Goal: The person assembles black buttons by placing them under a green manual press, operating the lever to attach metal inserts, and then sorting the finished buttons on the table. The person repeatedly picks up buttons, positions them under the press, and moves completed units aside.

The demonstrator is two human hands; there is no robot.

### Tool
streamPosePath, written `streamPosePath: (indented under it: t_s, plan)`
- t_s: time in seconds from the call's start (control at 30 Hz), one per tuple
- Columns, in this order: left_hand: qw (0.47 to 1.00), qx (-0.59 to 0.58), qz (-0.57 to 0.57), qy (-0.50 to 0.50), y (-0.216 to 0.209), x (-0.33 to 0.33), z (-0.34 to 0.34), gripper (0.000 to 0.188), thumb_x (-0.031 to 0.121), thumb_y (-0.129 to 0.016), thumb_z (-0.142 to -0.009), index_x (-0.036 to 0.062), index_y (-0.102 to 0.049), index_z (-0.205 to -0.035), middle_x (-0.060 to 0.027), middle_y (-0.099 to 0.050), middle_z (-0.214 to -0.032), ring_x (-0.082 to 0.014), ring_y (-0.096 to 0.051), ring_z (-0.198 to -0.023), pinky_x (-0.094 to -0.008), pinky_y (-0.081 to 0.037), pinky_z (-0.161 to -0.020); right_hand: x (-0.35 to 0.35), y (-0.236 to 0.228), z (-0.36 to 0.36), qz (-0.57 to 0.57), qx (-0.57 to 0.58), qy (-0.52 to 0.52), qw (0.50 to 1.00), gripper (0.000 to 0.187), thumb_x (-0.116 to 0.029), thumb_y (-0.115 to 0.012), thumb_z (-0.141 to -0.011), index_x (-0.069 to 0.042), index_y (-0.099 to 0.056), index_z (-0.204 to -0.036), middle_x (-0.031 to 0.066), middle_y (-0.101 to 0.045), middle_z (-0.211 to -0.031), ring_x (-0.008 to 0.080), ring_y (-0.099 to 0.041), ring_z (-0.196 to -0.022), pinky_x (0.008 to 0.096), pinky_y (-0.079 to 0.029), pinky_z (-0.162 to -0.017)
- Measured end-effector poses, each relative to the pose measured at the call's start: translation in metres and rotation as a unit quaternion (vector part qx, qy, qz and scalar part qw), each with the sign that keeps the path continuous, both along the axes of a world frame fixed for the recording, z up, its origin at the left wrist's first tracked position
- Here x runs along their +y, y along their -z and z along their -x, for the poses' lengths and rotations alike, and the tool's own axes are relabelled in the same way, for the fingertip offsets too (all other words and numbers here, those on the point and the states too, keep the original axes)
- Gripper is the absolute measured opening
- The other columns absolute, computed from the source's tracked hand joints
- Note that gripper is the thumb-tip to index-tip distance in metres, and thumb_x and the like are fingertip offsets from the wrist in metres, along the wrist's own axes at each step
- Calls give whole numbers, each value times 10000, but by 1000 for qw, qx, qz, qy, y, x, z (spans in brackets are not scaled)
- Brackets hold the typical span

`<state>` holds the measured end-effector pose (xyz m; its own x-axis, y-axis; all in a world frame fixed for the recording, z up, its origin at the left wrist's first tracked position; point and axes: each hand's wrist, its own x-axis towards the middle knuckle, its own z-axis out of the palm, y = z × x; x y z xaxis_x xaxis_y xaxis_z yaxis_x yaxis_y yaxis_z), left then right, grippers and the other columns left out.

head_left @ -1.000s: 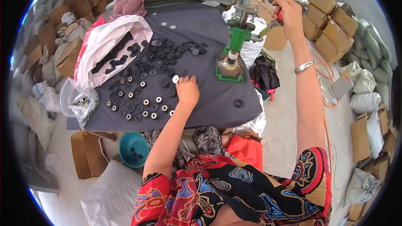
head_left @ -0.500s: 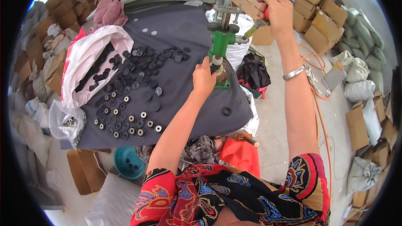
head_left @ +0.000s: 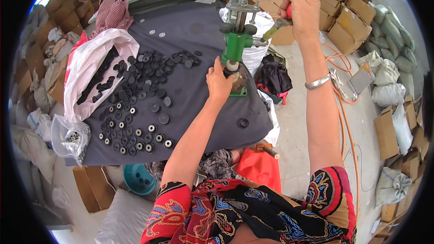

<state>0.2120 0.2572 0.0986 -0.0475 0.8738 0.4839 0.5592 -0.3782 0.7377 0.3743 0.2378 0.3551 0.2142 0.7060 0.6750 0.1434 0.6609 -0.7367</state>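
Note:
A green hand press (head_left: pixel 235 47) stands at the right side of the dark cloth-covered table (head_left: pixel 199 122). Under its white-tipped punch, my left hand (head_left: pixel 219 82) has index finger and thumb closed about a small black round piece (head_left: pixel 229 71), mostly hidden by the fingers. High on the right, the fingers of my right hand (head_left: pixel 304 12) wrap round the red knob (head_left: pixel 289 11) of the press lever (head_left: pixel 274 29). Left of the press lie many black round caps (head_left: pixel 149 65); the nearer ones hold metal rings (head_left: pixel 148 147). One loose black ring (head_left: pixel 243 122) lies nearer me.
A pink-white sack (head_left: pixel 97 58) spills black caps at the left, beside a clear bag of metal parts (head_left: pixel 72 138). Below the table edge is a teal basin (head_left: pixel 135 181). An orange hose (head_left: pixel 342 122) crosses the floor at right, near cardboard boxes (head_left: pixel 350 29) and sacks.
The view has shifted slightly. My right hand stays on the raised lever knob, and my left thumb and fingers have shifted a little at the black piece under the punch.

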Motion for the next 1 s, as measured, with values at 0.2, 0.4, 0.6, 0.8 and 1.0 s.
streamPosePath:
  t_s: [0.2, 0.4, 0.6, 0.8, 1.0]
  plan:
    - [999, -17, 33, 0, -3, 5, -9, 837, 136, -775, -715, -47, -341, -1406, -146, -672, -1095, -330, -553, -1076, -440, -402, -945, -11, 10, 0, -9, 5, -29, 1000, 227, -162, -583, -881, 19, -629, -751, 49, -551, -554, 88, -492, -438, 228, -383, -436]
    - [998, -26, 60, 17, -10, 0, -5, 857, 112, -769, -726, -39, -306, -1431, -168, -641, -1172, -337, -559, -1103, -422, -422, -949, -66, 59, 11, -16, -22, 39, 999, 205, -119, -572, -882, 7, -583, -721, 38, -541, -563, 88, -505, -484, 234, -382, -454]
    - [1000, 27, -8, 10, -2, -23, 33, 687, 92, -721, -761, -28, -413, -1363, -165, -623, -1202, -346, -551, -1088, -475, -407, -918, -91, 184, 10, -211, -153, 48, 964, 122, -5, -558, -810, 8, -557, -689, 101, -547, -624, 245, -578, -598, 352, -508, -628]
    - [967, 196, -84, -141, -2, -73, 108, 357, 100, -668, -753, 9, -617, -1095, -171, -616, -1190, -349, -552, -1095, -478, -416, -889, -96, 174, 1, -147, -205, 72, 965, 129, -32, -588, -840, 4, -566, -718, 85, -548, -627, 208, -563, -564, 294, -460, -568]
    - [902, 379, 85, -190, 7, -84, 145, 335, 84, -608, -768, -13, -630, -1088, -179, -624, -1166, -336, -555, -1107, -487, -408, -915, -93, 114, 5, -63, -173, 75, 980, 216, -113, -572, -914, -6, -572, -726, 27, -530, -559, 87, -488, -481, 254, -381, -466]
